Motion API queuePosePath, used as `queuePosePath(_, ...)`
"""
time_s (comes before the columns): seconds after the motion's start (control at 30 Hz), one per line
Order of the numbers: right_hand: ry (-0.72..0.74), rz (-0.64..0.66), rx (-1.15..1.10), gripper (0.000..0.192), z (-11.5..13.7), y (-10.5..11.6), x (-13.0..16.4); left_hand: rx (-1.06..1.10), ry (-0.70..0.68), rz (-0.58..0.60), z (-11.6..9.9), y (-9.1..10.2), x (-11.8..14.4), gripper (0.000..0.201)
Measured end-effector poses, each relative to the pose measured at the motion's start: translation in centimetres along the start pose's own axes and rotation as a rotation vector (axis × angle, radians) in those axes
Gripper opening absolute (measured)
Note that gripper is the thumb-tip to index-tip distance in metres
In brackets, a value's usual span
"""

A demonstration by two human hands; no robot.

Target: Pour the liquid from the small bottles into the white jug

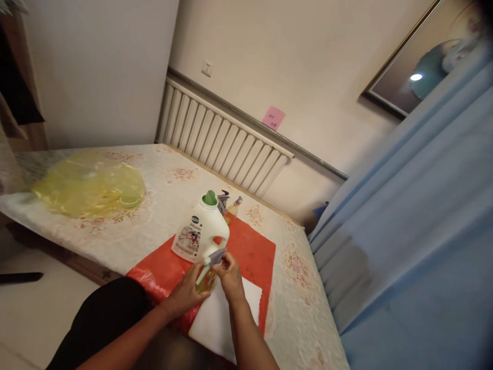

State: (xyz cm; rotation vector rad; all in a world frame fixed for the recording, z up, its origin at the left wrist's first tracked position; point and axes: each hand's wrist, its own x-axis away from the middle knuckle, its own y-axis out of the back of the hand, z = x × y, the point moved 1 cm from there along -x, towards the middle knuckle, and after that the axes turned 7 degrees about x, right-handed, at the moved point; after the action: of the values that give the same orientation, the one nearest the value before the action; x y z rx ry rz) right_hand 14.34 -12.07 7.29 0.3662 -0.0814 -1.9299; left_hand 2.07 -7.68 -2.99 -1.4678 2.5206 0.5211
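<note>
The person's 2 hands work close together at the near edge of the bed or table, over the red plastic sheet (254,239) and the white cloth or paper (215,321). The left hand (187,293) is closed around a small spray bottle (206,284) with yellowish liquid in it, while the right hand (231,275) pinches the grey trigger spray head (216,257) at its top. The spray bottle sits just in front of the white jug (204,226), whose mouth shows a green pouring spout (210,198).

The step in hand looks like fitting or turning the spray head on the bottle. The next move probably calls for the left hand to hold the bottle steady and the right fingers to keep the head straight on the neck.

The joint between head and neck is covered by fingers, so whether it is threaded, loose or tight cannot be told. The bottle's lower part is partly masked by the left hand. Behind the jug, a dark grey trigger head (222,201) and another spray bottle (232,208) are partly hidden. A green cap (130,199) shows at the yellow plastic bag (88,185); the bag's contents are unclear. The jug's small print is unreadable.
</note>
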Motion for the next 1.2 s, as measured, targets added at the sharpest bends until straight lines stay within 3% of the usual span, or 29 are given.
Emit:
queuePosePath(0.23, 0.031, -0.032, -0.064, 0.023, 0.3, 0.4, -0.3, -0.007, -0.002, -0.009, 0.3, -0.1, 0.0, 0.069)
queuePosePath(0.57, 0.019, -0.020, 0.034, 0.017, -1.1, -0.1, 0.8, -0.050, -0.037, -0.078, 1.4, -0.3, 0.2, 0.059)
queuePosePath(0.97, 0.031, -0.008, 0.088, 0.018, -1.8, 0.2, 1.3, -0.052, -0.054, -0.036, 0.7, -0.2, 0.3, 0.056)
queuePosePath(1.2, -0.005, -0.159, 0.130, 0.018, -2.0, -1.0, 2.0, -0.090, -0.017, -0.018, 0.8, -0.2, 0.0, 0.058)
